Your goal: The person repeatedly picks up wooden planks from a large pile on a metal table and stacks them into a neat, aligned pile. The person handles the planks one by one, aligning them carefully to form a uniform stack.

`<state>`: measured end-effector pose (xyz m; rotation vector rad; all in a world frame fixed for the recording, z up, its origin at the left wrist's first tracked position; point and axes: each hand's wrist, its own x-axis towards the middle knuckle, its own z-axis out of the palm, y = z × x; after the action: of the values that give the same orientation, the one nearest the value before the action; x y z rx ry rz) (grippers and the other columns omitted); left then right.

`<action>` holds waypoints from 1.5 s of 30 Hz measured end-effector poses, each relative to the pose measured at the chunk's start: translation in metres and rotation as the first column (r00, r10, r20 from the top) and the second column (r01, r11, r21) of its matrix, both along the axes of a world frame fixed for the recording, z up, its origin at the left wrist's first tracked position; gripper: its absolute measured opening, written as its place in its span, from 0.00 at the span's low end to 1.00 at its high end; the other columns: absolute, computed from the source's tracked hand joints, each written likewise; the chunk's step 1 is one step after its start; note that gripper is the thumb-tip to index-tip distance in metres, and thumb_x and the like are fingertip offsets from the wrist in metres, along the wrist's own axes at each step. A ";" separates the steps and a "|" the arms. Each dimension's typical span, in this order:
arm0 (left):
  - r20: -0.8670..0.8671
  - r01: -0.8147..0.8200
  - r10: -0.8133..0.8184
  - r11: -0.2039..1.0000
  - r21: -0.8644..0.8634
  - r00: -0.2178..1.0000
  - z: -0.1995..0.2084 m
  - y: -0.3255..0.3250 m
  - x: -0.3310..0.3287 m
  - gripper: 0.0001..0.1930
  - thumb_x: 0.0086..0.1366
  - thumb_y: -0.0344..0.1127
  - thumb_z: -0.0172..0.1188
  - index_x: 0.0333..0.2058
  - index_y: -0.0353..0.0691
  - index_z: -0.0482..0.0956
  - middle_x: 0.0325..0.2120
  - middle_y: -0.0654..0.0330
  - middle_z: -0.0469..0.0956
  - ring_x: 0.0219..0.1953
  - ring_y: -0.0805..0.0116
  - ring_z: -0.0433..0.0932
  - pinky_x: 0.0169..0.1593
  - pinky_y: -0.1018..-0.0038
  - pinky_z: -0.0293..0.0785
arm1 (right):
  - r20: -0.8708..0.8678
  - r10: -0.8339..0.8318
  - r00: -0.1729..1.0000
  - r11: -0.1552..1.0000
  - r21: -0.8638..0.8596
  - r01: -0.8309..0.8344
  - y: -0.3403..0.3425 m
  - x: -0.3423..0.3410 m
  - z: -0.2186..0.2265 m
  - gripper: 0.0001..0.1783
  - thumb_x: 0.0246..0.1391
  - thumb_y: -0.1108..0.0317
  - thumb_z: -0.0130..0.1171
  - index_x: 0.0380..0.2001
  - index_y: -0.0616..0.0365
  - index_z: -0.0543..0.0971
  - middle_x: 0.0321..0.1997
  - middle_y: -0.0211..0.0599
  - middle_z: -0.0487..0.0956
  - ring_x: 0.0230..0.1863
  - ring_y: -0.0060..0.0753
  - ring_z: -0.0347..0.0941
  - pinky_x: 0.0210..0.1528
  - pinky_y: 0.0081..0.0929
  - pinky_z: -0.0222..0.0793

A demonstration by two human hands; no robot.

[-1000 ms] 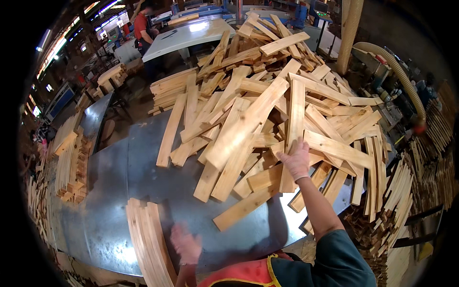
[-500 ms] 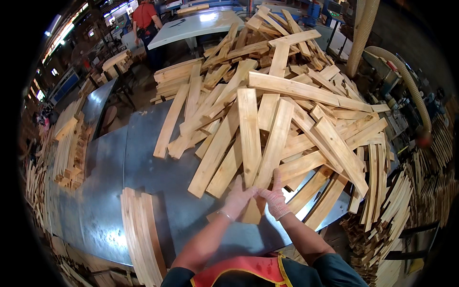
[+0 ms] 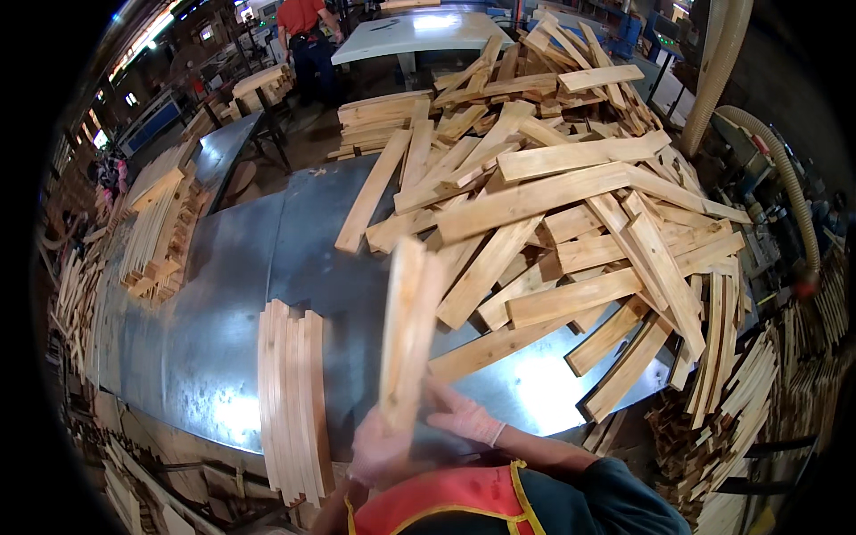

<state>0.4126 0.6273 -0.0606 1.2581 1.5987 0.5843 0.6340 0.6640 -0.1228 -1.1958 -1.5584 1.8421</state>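
Observation:
Two pale wooden boards [image 3: 403, 339], blurred by motion, stand tilted up side by side in front of me. Around their lower ends my gloved left hand [image 3: 379, 448] is closed. My gloved right hand [image 3: 465, 417] is just right of these boards, its fingers apart and pointing toward them; whether they touch is hidden by blur. Beyond it, one loose board [image 3: 499, 348] slants across the metal table. A large jumbled pile of boards [image 3: 544, 201] covers the table's far right part. Left of my left hand lies a neat row of boards [image 3: 292, 401].
The metal table [image 3: 214, 330] spreads to the left, with another stack of boards [image 3: 165, 227] beyond its left part. A person in a red shirt [image 3: 303, 22] stands far back beside a white table [image 3: 419, 37]. A ribbed hose [image 3: 776, 160] hangs at the right.
The two boards have come off the front of the pile and moved left and toward me, in my left hand. My right hand has drawn back from them. The view has shifted left.

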 end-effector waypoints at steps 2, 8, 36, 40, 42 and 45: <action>-0.330 -0.196 0.155 0.976 -0.093 0.931 0.016 -0.031 -0.023 0.37 0.54 0.46 0.70 0.63 0.39 0.74 0.53 0.50 0.83 0.57 0.49 0.81 0.61 0.61 0.77 | -0.192 -0.183 0.964 0.968 -0.205 0.143 -0.008 -0.012 -0.026 0.45 0.65 0.72 0.65 0.79 0.55 0.54 0.74 0.45 0.68 0.71 0.35 0.65 0.71 0.30 0.64; -0.870 0.219 0.460 0.843 0.491 0.179 -0.179 -0.139 -0.164 0.40 0.53 0.43 0.70 0.66 0.38 0.71 0.62 0.47 0.73 0.67 0.44 0.69 0.71 0.49 0.64 | 0.047 -0.149 0.988 0.984 -0.096 0.153 0.015 0.002 -0.023 0.42 0.66 0.63 0.65 0.77 0.57 0.58 0.70 0.45 0.73 0.67 0.34 0.70 0.68 0.30 0.68; -0.811 0.170 -0.071 0.985 0.036 0.581 -0.069 0.294 0.013 0.63 0.48 0.55 0.76 0.78 0.45 0.48 0.76 0.50 0.54 0.76 0.50 0.55 0.73 0.50 0.58 | -0.435 -0.484 0.759 0.875 -0.253 0.413 0.089 0.344 0.057 0.48 0.52 0.51 0.75 0.69 0.67 0.68 0.61 0.49 0.79 0.60 0.37 0.78 0.64 0.39 0.75; -0.768 0.283 -0.310 0.943 -0.173 0.561 -0.054 0.259 0.009 0.62 0.50 0.56 0.73 0.78 0.42 0.46 0.68 0.47 0.68 0.68 0.50 0.70 0.69 0.56 0.66 | -0.734 -0.625 0.266 0.780 -0.602 0.173 0.109 0.231 0.033 0.38 0.57 0.53 0.72 0.64 0.64 0.73 0.58 0.52 0.82 0.55 0.50 0.82 0.59 0.51 0.80; -0.591 0.314 -0.286 0.948 -0.058 0.755 -0.067 0.213 0.009 0.54 0.54 0.50 0.72 0.75 0.37 0.55 0.54 0.46 0.79 0.58 0.53 0.79 0.63 0.61 0.73 | -0.616 -0.708 0.345 0.706 -0.614 0.354 0.112 0.200 0.028 0.36 0.58 0.48 0.70 0.59 0.65 0.76 0.52 0.50 0.82 0.49 0.49 0.83 0.51 0.49 0.83; 0.291 0.077 -0.025 0.983 -0.169 0.956 -0.105 0.099 -0.043 0.40 0.62 0.40 0.66 0.71 0.35 0.64 0.51 0.49 0.81 0.53 0.60 0.81 0.58 0.67 0.76 | -0.527 -0.742 0.415 0.668 -0.630 0.395 0.111 0.158 0.004 0.35 0.60 0.46 0.67 0.57 0.65 0.76 0.48 0.50 0.83 0.46 0.50 0.83 0.47 0.49 0.84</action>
<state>0.3699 0.7261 -0.1657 1.0265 1.3399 0.5510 0.7923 0.7747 -0.1184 -0.7568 -0.1805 1.8010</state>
